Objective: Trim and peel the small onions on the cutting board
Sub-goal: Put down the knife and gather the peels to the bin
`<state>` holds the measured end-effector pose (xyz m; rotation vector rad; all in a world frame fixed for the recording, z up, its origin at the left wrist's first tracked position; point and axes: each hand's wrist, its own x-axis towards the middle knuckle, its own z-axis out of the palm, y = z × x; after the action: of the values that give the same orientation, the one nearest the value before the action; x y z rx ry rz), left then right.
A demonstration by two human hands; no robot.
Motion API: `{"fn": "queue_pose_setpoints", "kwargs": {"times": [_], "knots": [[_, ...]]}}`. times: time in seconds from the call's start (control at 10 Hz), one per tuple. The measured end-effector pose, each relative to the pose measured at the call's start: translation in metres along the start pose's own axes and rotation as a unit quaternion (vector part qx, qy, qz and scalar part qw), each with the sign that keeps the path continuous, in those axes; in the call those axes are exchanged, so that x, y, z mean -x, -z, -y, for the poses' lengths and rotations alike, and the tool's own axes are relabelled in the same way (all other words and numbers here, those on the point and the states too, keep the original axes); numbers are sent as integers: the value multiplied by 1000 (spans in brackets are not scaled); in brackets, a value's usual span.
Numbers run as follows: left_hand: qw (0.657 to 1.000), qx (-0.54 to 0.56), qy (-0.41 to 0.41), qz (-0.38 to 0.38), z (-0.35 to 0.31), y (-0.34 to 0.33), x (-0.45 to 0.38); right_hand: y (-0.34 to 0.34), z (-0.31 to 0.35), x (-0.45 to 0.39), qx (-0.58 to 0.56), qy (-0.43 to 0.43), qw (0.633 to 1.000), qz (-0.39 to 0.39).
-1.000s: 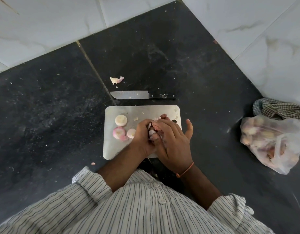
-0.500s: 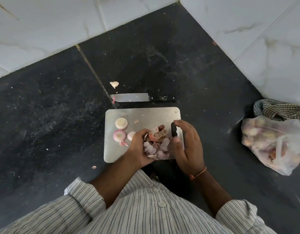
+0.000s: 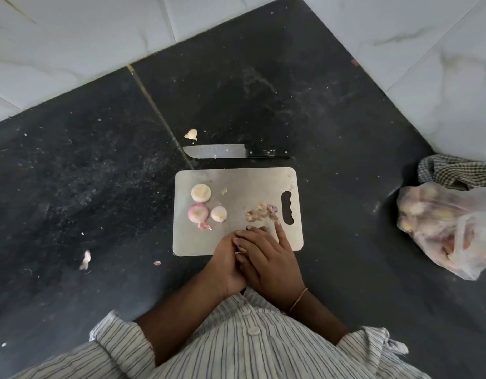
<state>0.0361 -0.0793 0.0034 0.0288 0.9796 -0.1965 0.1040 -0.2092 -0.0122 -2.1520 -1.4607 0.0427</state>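
A steel cutting board point(image 3: 250, 184) lies on the dark counter. On its left part sit three trimmed small onions: a white one point(image 3: 201, 192), a pink one point(image 3: 198, 212) and a smaller pale one point(image 3: 219, 213), with a pink peel scrap point(image 3: 205, 225) beside them. A little heap of dry peel point(image 3: 261, 213) lies near the handle slot. At the board's near edge my left hand point(image 3: 225, 263) and my right hand point(image 3: 274, 263) are pressed together, right fingers over the left. The right index finger points straight at the heap. A pale sliver shows between the hands; what they enclose is hidden.
A knife point(image 3: 236, 152) lies on the counter just beyond the board, blade to the left. A plastic bag of onions point(image 3: 449, 225) and a checked cloth point(image 3: 455, 170) sit at the right by the wall. Peel scraps point(image 3: 191, 134) point(image 3: 85, 259) dot the counter.
The pile of pink and white pieces between my hands is no longer visible. Both hands have drawn back to the board's near edge and closed together, leaving a small heap of dry peel.
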Motion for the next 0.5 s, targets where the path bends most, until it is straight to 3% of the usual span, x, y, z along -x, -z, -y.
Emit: {"fn": "queue_pose_setpoints", "kwargs": {"times": [0.1, 0.2, 0.3, 0.4, 0.5], "knots": [[1000, 7, 2, -1, 1, -3, 0, 21, 35, -30, 215, 5, 941, 262], [1000, 3, 8, -19, 2, -6, 2, -11, 55, -41, 552, 166, 537, 616], [999, 16, -24, -25, 2, -3, 3, -8, 43, -37, 315, -198, 821, 434], [999, 2, -43, -33, -2, -6, 8, 7, 48, -52, 379, -65, 794, 470], [998, 64, -4, 5, -8, -7, 10, -2, 57, -55, 282, -174, 772, 542]]}}
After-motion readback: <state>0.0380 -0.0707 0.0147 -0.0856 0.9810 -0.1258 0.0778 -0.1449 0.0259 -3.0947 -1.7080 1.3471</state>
